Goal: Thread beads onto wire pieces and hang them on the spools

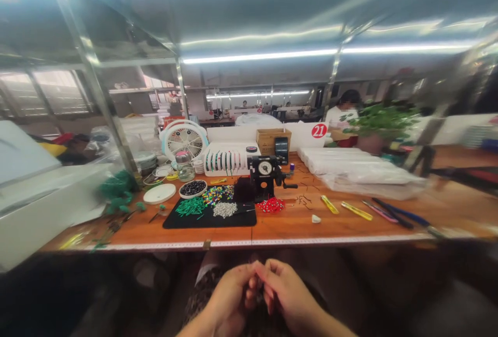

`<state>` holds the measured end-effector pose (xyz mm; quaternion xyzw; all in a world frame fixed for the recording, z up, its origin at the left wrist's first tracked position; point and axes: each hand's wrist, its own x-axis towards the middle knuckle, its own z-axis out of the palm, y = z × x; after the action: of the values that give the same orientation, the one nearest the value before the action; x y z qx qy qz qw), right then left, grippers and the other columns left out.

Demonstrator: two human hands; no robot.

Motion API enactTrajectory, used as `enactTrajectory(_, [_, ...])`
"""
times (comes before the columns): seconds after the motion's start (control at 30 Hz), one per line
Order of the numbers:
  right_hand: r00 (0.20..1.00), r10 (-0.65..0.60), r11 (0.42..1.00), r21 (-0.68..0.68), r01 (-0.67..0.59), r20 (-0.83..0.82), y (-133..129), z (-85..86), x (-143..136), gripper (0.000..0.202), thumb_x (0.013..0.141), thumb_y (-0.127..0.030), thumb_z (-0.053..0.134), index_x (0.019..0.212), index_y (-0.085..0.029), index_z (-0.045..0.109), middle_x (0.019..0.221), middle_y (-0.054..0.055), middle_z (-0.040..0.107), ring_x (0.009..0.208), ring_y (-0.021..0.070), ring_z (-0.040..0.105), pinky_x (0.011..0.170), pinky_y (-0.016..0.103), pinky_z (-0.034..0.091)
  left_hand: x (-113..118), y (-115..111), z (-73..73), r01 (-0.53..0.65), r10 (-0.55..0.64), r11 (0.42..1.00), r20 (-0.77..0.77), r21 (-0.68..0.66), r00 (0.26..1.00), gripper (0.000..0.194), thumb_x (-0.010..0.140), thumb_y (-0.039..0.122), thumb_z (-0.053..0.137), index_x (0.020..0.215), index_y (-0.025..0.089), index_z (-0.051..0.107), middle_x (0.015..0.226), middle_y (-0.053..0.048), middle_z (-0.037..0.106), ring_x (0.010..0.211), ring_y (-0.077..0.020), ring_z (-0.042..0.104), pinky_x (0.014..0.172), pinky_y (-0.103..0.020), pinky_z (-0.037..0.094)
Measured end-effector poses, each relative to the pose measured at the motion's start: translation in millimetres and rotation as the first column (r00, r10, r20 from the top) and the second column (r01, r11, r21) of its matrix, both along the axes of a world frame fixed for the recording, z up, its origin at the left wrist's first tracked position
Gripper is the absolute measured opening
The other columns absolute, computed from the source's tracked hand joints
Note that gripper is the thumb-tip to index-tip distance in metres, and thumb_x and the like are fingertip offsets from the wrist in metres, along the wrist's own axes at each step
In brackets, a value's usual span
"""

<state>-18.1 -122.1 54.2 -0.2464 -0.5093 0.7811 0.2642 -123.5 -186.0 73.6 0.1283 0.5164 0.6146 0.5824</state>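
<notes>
My left hand (pixel 237 287) and my right hand (pixel 280 286) meet in front of the table edge, over my lap. Their thumbs and forefingers are pinched together, the tips touching. Whatever lies between the fingertips is too small or hidden to make out. Beyond them on the table, a black mat (pixel 243 218) carries green tube beads (pixel 190 206), silver beads (pixel 224 209) and multicoloured beads (pixel 218 194). Red beads (pixel 271 205) lie beside the mat, below a black hand-cranked machine (pixel 265 171) with a dial.
A measuring tape (pixel 295 242) runs along the table's front edge. Yellow cutters (pixel 356 211) and pliers (pixel 412 215) lie at right, near plastic-wrapped rolls (pixel 358 168). At left stand a fan (pixel 185 142), a dish of black beads (pixel 193 188) and a white box (pixel 50 202). A person (pixel 344 113) sits behind.
</notes>
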Motion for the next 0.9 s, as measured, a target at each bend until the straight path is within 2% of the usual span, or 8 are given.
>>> enactTrajectory(0.13, [0.996,0.084,0.991,-0.101,-0.087,-0.035,0.9,-2.4,7.0,0.042,0.067,-0.052,0.068,0.059,-0.016,0.049,0.041,-0.006,0.044,0.033,0.0044,0.034,0.033,0.017,0.028,-5.7,-5.3,4.9,-0.047,0.046,0.999,0.069,0.017,0.997,0.033,0.065,0.032,0.073,0.051,0.013,0.049,0.047,0.005,0.041,0.044,-0.0044,0.032,0.043,-0.017,0.021])
enactTrajectory(0.23, [0.999,0.044,0.997,-0.058,-0.045,-0.006,2.1,-0.6,7.9,0.040,0.067,-0.047,0.070,0.057,-0.015,0.049,0.042,-0.005,0.047,0.034,0.0049,0.037,0.036,0.018,0.028,-4.2,-6.9,6.8,-0.038,0.037,0.999,0.049,0.030,0.998,0.035,0.065,0.033,0.073,0.050,0.013,0.048,0.045,0.005,0.038,0.043,-0.0046,0.032,0.043,-0.017,0.020])
enactTrajectory(0.33, [1.000,-0.009,1.000,-0.017,0.009,0.001,1.2,4.0,1.3,0.046,0.070,-0.052,0.067,0.054,-0.016,0.044,0.044,-0.003,0.049,0.038,0.0050,0.041,0.039,0.017,0.029,0.2,-5.5,5.0,0.004,-0.005,0.999,0.021,0.037,1.000,0.035,0.066,0.033,0.070,0.049,0.014,0.047,0.048,0.002,0.046,0.044,-0.0056,0.037,0.043,-0.017,0.021])
enactTrajectory(0.43, [1.000,0.005,0.998,-0.069,-0.006,-0.013,-0.6,6.1,-2.7,0.050,0.069,-0.062,0.062,0.056,-0.016,0.045,0.046,-0.003,0.048,0.041,0.0069,0.044,0.039,0.018,0.034,0.6,-4.7,3.2,0.062,-0.062,0.998,0.014,0.027,0.998,0.036,0.067,0.036,0.068,0.049,0.014,0.046,0.052,-0.003,0.053,0.046,-0.0076,0.043,0.043,-0.017,0.022])
enactTrajectory(0.57, [0.995,0.095,0.985,-0.146,-0.095,-0.006,-1.7,0.6,5.2,0.047,0.066,-0.060,0.065,0.066,-0.015,0.053,0.049,-0.003,0.051,0.039,0.0075,0.043,0.035,0.018,0.035,-3.8,-7.7,3.2,-0.004,0.003,1.000,0.094,0.008,0.996,0.033,0.061,0.033,0.075,0.053,0.013,0.049,0.048,0.004,0.044,0.042,-0.0037,0.033,0.041,-0.016,0.020])
enactTrajectory(0.7, [0.997,0.051,0.998,-0.033,-0.049,0.060,-3.2,-5.1,11.7,0.043,0.063,-0.052,0.070,0.057,-0.016,0.047,0.043,-0.004,0.050,0.034,0.0055,0.039,0.035,0.018,0.031,-4.0,-10.1,1.3,-0.041,0.042,0.999,0.069,-0.015,0.997,0.033,0.054,0.031,0.078,0.055,0.012,0.051,0.047,0.006,0.041,0.040,-0.0019,0.029,0.040,-0.015,0.016])
enactTrajectory(0.8, [0.994,0.024,0.999,0.022,-0.027,0.103,-5.1,-6.8,7.9,0.049,0.063,-0.060,0.067,0.056,-0.017,0.044,0.042,-0.004,0.050,0.034,0.0050,0.038,0.036,0.018,0.029,-0.7,-10.4,-0.8,0.072,-0.073,0.997,-0.043,-0.033,0.996,0.032,0.059,0.034,0.070,0.049,0.013,0.047,0.043,0.003,0.044,0.038,-0.0039,0.033,0.040,-0.017,0.015])
enactTrajectory(0.9, [0.988,0.048,0.998,0.042,-0.055,0.144,-5.7,-11.6,2.3,0.055,0.058,-0.067,0.066,0.054,-0.019,0.040,0.041,-0.005,0.048,0.035,0.0059,0.039,0.037,0.019,0.027,1.7,-11.3,-1.7,0.211,-0.221,0.974,-0.160,-0.081,0.962,0.024,0.062,0.028,0.060,0.047,0.013,0.048,0.045,-0.005,0.052,0.037,-0.0057,0.035,0.040,-0.020,0.013])
